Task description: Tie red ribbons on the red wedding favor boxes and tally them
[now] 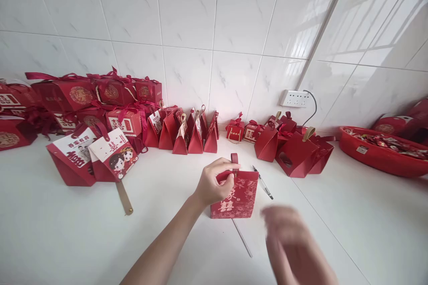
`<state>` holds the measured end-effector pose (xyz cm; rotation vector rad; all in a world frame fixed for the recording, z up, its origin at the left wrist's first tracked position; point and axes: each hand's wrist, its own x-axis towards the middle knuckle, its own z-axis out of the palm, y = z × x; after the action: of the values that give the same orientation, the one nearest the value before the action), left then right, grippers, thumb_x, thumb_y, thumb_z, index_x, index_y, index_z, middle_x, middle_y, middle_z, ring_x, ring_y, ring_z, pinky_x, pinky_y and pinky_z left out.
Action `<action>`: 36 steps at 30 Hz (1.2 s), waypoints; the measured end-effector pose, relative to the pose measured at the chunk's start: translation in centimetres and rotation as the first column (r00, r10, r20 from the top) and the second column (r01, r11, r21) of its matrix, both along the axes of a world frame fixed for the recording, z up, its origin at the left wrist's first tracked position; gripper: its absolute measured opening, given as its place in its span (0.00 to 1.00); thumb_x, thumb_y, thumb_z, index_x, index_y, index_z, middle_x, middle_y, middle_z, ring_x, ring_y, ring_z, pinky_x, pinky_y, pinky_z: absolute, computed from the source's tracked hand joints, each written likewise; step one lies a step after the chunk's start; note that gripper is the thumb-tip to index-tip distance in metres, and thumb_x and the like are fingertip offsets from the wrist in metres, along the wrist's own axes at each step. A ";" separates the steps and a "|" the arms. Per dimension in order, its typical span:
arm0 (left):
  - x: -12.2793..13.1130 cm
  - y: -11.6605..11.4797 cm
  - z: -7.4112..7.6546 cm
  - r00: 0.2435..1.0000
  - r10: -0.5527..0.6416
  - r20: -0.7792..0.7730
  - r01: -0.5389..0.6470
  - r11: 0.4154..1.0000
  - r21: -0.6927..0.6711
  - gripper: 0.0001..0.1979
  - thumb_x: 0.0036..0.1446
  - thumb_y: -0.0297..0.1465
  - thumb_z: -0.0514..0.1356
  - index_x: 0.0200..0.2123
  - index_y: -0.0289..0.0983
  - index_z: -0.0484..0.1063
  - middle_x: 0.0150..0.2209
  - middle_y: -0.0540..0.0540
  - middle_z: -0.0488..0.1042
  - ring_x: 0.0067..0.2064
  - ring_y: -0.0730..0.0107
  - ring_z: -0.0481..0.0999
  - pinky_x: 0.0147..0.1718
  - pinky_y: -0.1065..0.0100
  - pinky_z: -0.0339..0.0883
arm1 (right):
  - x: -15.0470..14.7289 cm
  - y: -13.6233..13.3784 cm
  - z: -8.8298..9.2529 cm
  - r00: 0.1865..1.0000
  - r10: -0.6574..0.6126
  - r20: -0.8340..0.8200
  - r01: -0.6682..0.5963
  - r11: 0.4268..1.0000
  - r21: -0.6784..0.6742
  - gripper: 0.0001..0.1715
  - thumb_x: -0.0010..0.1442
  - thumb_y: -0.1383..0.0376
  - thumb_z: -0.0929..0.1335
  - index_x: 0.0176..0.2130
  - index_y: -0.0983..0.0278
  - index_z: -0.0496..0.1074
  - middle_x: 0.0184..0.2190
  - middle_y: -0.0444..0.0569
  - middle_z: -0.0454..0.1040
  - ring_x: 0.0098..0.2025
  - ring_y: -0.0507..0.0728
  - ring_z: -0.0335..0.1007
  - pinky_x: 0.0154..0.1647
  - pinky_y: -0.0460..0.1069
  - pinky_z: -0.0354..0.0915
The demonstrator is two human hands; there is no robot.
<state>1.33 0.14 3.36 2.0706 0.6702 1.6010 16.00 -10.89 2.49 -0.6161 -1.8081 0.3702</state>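
Observation:
My left hand (216, 180) is closed on the upper edge of a red gift box (246, 196) printed with white flowers and characters. From the top of that box rises a dark red strap loop (234, 159), close to my fingertips. My right hand (290, 240), smeared by motion, is apart from the box at the lower right; whether its fingers hold anything is not visible. A thin metal rod (243, 239) lies on the table, its far end hidden by the box. Just right of the box is a pen (264, 185).
Two printed gift boxes (74, 164) stand at left, by a tan strap (124, 198). Several ribboned boxes (78, 93) are stacked behind them. A row of triangular boxes (197, 136), more boxes (296, 153), a power strip (294, 98) and a red basin (377, 156) line the wall.

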 end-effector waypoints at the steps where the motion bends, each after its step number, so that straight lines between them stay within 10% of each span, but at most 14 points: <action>1: 0.0 0.0 0.0 1.000 0.001 -0.004 -0.001 1.000 0.009 0.14 0.50 0.22 0.54 0.38 0.36 0.75 0.33 0.45 0.73 0.31 0.72 0.73 0.27 0.73 0.69 | 0.0 2.1 0.7 0.991 -0.114 -0.076 0.117 0.992 0.041 0.27 0.56 0.71 0.64 0.52 0.48 0.59 0.44 0.49 0.68 0.42 0.61 0.66 0.38 0.61 0.65; 3: -0.2 0.1 0.1 1.000 -0.002 -0.013 0.002 1.000 0.028 0.14 0.49 0.21 0.54 0.38 0.36 0.74 0.34 0.45 0.73 0.34 0.71 0.74 0.33 0.70 0.70 | 0.0 6.3 1.7 0.918 -0.382 -0.108 0.397 0.898 0.191 0.19 0.54 0.71 0.64 0.46 0.58 0.63 0.41 0.52 0.66 0.43 0.61 0.64 0.43 0.61 0.62; 8: -0.3 0.3 0.0 0.999 -0.024 -0.036 0.026 0.999 0.040 0.18 0.48 0.19 0.54 0.40 0.38 0.74 0.36 0.46 0.73 0.37 0.69 0.74 0.36 0.69 0.71 | 0.0 11.4 0.8 0.961 -0.269 0.068 0.247 0.941 0.231 0.12 0.56 0.70 0.63 0.42 0.61 0.61 0.33 0.48 0.65 0.33 0.55 0.64 0.32 0.51 0.64; 36: -0.2 -0.1 0.5 0.998 -0.003 -0.069 0.007 0.998 0.063 0.18 0.49 0.20 0.53 0.42 0.38 0.73 0.35 0.47 0.73 0.36 0.70 0.73 0.35 0.70 0.70 | 0.1 10.5 -1.3 0.947 -0.321 0.005 0.315 0.931 0.184 0.07 0.56 0.71 0.63 0.36 0.61 0.62 0.27 0.44 0.63 0.28 0.52 0.61 0.27 0.47 0.60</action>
<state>1.14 0.05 3.88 2.1805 0.6446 1.5733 16.07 -0.35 1.21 -0.7758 -1.7148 -0.0248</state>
